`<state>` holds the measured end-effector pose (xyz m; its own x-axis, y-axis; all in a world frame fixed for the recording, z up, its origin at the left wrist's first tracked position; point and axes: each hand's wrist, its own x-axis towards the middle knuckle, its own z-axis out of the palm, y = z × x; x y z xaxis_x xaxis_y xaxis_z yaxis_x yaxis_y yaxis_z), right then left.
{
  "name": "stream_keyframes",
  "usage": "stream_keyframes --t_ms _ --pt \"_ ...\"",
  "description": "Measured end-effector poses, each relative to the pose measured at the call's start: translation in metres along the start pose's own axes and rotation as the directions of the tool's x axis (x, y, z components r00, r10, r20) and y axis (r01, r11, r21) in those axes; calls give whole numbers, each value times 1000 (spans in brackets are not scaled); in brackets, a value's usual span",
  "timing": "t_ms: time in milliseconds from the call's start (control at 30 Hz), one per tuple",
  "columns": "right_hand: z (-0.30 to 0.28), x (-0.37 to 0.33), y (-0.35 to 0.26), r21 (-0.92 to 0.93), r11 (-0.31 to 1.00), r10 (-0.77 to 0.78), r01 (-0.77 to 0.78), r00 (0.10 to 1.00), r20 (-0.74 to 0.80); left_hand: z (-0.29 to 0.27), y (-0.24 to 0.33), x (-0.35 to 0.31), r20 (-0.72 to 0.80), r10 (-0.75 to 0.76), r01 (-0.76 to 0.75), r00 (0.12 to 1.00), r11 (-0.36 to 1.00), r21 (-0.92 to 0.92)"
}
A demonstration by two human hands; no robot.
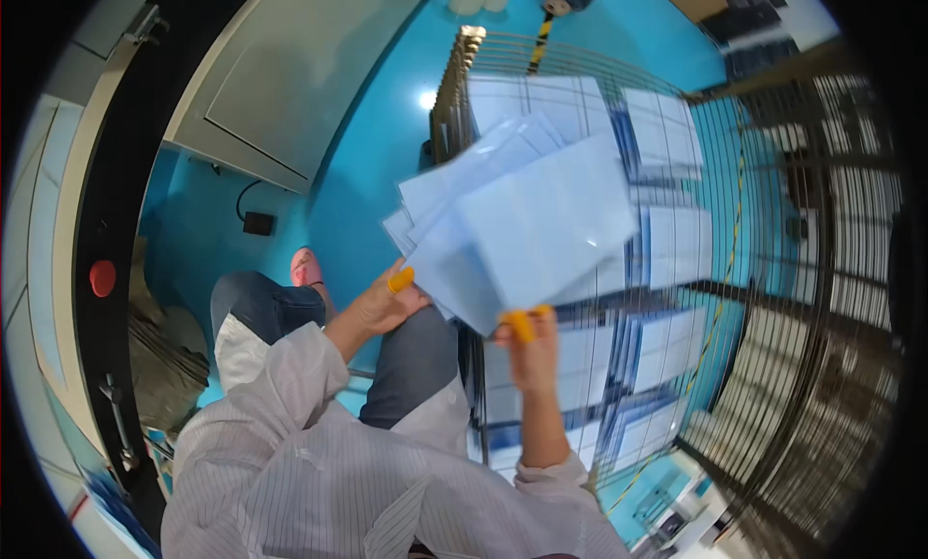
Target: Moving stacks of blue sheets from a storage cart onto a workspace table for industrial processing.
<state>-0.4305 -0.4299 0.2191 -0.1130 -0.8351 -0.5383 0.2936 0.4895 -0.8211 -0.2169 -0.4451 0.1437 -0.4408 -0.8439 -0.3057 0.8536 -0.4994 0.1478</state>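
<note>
A fanned sheaf of pale flat sheets (pixel 546 221), glossy like thin plastic sleeves, is held up between my two hands. My left hand (pixel 379 306) grips its lower left edge, close to my knee, an orange finger cot on one finger. At the lower right corner my right hand (pixel 534 351) pinches the front sheets; it too wears orange finger cots. The sheets are slightly blurred and overlap at different angles. Behind them, a wire cage cart (pixel 452 110) holds several stacks of similar white and blue sheets (pixel 667 134), partly hidden by the sheaf.
Grey cabinet panels (pixel 280 76) stand to the left, with a black edge bearing a red button (pixel 101 278). A black box with a cable (pixel 257 224) lies on the blue floor (pixel 353 211). Wire racks (pixel 841 221) fill the right. Another person's foot (pixel 557 6) shows at the top.
</note>
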Motion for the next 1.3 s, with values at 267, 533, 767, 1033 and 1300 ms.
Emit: stream_keyframes --t_ms 267,533,767,1033,1300 --pt "-12 -104 66 -951 307 -329 31 941 -75 -22 5 24 -359 30 87 933 948 306" --pt "-27 -161 65 -912 382 -503 149 861 -70 27 38 -49 27 227 -194 974 760 620" --pt "-51 -241 -114 -977 -62 -953 -203 304 -3 38 107 -127 -128 360 -315 924 907 277" --pt "-212 -214 -28 -745 240 -392 -623 640 -661 66 70 -120 -81 330 -285 940 897 339" --pt "-247 -276 126 -339 581 -79 -740 363 -928 67 -48 -65 -151 -9 80 988 877 473"
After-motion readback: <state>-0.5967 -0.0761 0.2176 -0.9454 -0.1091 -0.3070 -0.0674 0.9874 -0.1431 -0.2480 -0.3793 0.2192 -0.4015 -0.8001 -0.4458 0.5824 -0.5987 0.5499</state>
